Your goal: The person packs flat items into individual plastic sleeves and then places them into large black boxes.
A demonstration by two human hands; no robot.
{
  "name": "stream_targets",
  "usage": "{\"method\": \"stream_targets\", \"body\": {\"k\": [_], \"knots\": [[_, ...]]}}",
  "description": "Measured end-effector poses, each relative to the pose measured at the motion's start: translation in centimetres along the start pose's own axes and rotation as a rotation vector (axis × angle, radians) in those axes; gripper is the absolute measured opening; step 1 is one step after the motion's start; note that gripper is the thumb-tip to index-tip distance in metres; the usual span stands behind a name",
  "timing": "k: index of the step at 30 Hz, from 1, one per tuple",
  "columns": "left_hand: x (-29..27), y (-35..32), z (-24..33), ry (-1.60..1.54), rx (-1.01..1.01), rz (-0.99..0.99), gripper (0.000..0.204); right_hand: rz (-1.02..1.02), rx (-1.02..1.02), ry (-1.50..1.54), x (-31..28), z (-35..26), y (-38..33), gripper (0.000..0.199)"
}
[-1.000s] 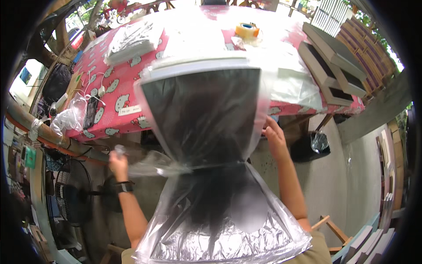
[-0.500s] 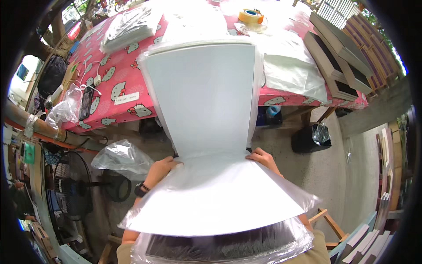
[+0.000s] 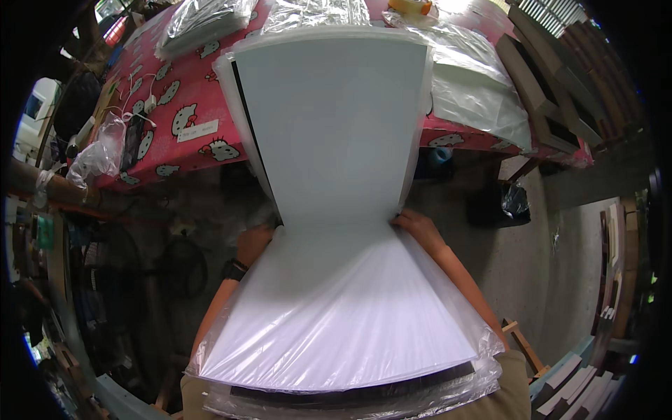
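Note:
A large white sheet [image 3: 336,133], wrapped in clear plastic film [image 3: 448,308], reaches from the table's near edge down to my lap. It narrows in the middle where I hold it, and its lower part spreads wide with creases fanning out. A dark layer [image 3: 350,397] shows under its near edge. My left hand [image 3: 255,243], a dark band on its wrist, is closed on the sheet's left edge. On the opposite edge my right hand [image 3: 418,227] grips at about the same height. Some fingertips of both hands are hidden under the sheet.
The pink patterned table [image 3: 168,150] carries plastic-wrapped stacks [image 3: 203,24], a tape roll [image 3: 409,7], and a plastic-covered pale sheet [image 3: 476,105]. Thick boards [image 3: 528,77] lie at its right end. A black bin [image 3: 498,206] stands below; a fan [image 3: 112,273] is at left.
The table and the wrapped sheet's far part sit higher in the picture. Both hands keep hold of the edges. The lower part now shows fanned creases, and the picture is darker.

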State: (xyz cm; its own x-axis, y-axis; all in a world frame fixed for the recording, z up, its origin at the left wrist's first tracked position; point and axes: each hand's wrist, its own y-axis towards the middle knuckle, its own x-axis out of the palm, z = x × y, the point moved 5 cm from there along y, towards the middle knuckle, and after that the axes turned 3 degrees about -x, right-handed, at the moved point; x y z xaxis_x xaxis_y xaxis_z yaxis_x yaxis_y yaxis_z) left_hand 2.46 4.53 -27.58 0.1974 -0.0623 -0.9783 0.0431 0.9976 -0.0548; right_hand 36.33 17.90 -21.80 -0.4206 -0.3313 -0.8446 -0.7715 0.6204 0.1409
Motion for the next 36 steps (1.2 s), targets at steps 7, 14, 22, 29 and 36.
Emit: {"method": "stream_targets", "body": {"k": [7, 14, 22, 29, 36], "knots": [[-8.4, -0.9, -6.5, -0.054, -0.361, 0.355, 0.015, -0.133, 0.267, 0.385, -7.7, -4.1, 2.8, 0.033], [-25.6, 2.6, 1.4, -1.601, -0.133, 0.684, 0.039, -0.905, -0.637, 0.980, -2.9, -17.3, 4.9, 0.049], [-24.5, 8.0, 11.2, -2.269, 0.312, -0.005, 0.058, -0.632, -0.006, 0.186, -2.2, -9.0, 10.6, 0.036], [-21.7, 8.8, 13.6, -2.091, 0.172, 0.012, 0.060, 0.193, -0.107, 1.011, -10.9, -15.1, 15.1, 0.015], [-22.3, 8.1, 12.7, -1.673, -0.070, 0.281, 0.030, 0.232, -0.016, 1.357, -10.0, -14.2, 14.4, 0.016]]}}
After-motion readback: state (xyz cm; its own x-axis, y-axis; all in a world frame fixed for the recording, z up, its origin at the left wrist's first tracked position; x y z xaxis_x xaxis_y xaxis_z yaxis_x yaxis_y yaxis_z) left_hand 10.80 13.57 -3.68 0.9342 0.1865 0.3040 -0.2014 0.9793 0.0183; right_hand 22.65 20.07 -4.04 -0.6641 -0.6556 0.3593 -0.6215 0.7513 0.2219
